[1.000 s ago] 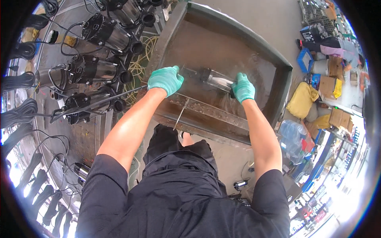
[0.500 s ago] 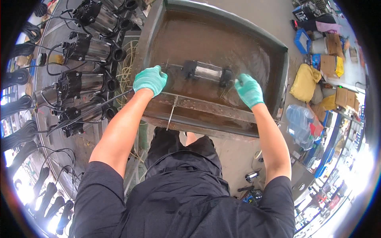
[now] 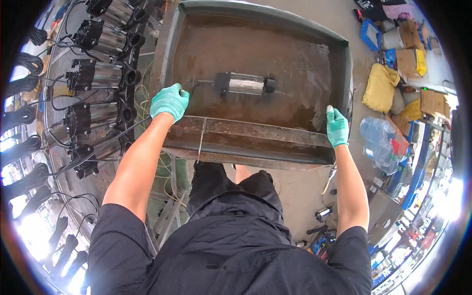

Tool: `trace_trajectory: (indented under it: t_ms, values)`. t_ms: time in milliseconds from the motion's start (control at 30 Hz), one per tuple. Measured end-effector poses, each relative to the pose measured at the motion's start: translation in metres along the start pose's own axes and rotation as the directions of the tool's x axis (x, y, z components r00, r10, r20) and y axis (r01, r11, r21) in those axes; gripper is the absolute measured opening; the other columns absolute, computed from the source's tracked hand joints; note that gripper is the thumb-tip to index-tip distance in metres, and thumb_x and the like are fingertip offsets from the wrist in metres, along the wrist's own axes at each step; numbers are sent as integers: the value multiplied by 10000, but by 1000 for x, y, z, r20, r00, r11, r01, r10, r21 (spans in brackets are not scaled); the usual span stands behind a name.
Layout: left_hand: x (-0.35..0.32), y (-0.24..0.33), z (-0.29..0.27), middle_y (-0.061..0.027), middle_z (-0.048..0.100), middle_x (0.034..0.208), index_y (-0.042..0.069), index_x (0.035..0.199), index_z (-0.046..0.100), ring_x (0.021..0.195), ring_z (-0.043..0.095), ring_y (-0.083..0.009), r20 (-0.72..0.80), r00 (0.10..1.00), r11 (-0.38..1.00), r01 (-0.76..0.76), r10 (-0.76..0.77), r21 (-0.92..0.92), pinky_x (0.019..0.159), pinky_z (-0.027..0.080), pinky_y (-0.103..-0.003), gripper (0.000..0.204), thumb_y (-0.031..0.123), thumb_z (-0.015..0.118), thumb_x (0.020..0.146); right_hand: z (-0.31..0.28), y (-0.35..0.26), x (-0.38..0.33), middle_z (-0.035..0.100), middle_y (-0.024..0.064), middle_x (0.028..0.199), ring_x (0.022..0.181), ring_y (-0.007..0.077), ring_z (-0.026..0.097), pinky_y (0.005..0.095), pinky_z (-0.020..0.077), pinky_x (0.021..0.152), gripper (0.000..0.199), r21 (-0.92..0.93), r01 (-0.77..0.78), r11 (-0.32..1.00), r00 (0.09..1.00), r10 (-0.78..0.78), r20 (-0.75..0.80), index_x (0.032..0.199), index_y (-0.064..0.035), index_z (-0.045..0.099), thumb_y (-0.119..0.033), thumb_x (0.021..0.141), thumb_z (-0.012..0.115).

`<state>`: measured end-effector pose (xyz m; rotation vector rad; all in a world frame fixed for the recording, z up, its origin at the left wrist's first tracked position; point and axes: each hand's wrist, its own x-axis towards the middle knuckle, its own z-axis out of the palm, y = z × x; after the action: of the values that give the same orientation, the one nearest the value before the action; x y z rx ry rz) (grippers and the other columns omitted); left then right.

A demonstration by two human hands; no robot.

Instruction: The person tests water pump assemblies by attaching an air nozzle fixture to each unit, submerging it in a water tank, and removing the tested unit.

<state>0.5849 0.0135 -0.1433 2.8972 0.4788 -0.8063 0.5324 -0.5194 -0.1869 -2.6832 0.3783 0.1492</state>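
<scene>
green-gloved, our left hand [image 3: 169,102] and right hand [image 3: 338,129] curl by the metal tank [image 3: 341,73], where a silver cylinder [image 3: 246,84] lies; what they pinch, we cannot tell.

Two green-gloved hands [image 3: 169,104] [image 3: 337,129], one metal trough [image 3: 339,73], one black-and-silver cylinder [image 3: 247,84] inside, one thin rod [image 3: 201,140], one large yellow sack [image 3: 380,88], at least four pumps [image 3: 105,75]

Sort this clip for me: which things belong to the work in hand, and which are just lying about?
In hand:
- metal tub
- silver-and-black cylinder in it
- black cable, in left hand
- right hand, at tub's right side

Seemingly lying about:
- yellow sack
- cardboard box
- clear plastic
</scene>
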Motion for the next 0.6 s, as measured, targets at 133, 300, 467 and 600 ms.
trace_trajectory:
  t_ms: [133, 300, 467, 600]
  values:
    - [2, -1, 4, -204, 754, 1093, 132, 1128, 711, 1037, 709, -437, -37, 999, 1000, -7, 7, 9, 914, 568, -523, 327, 365, 515, 1010, 0, -1, 1, 696, 272, 947, 904, 515, 631, 525, 513, 775, 566, 8, -45, 999, 999, 45, -2, 997, -44, 714, -557, 1085, 491]
    - [3, -1, 8, -203, 754, 1098, 140, 1133, 712, 1044, 707, -439, -50, 999, 1000, 3, -2, 28, 918, 565, -528, 325, 372, 519, 1013, -2, -4, 4, 709, 264, 962, 919, 509, 649, 544, 520, 794, 564, -53, -85, 995, 996, 86, 18, 1008, -58, 722, -556, 1090, 469]
    - [3, 0, 9, -201, 752, 1112, 143, 1153, 712, 1059, 705, -435, -67, 998, 1000, 14, -13, 13, 926, 565, -527, 329, 370, 524, 1008, -4, -5, 3, 713, 262, 968, 919, 503, 656, 543, 525, 805, 536, -67, -87, 994, 995, 89, 35, 998, -59, 718, -525, 1095, 473]
    - [3, 1, 9, -201, 750, 1124, 151, 1176, 715, 1075, 701, -435, -68, 997, 999, 36, -36, -5, 932, 567, -522, 328, 364, 533, 1005, -7, -8, 3, 713, 262, 970, 917, 505, 656, 547, 527, 806, 538, -82, -90, 993, 995, 93, 42, 987, -62, 718, -526, 1095, 468]
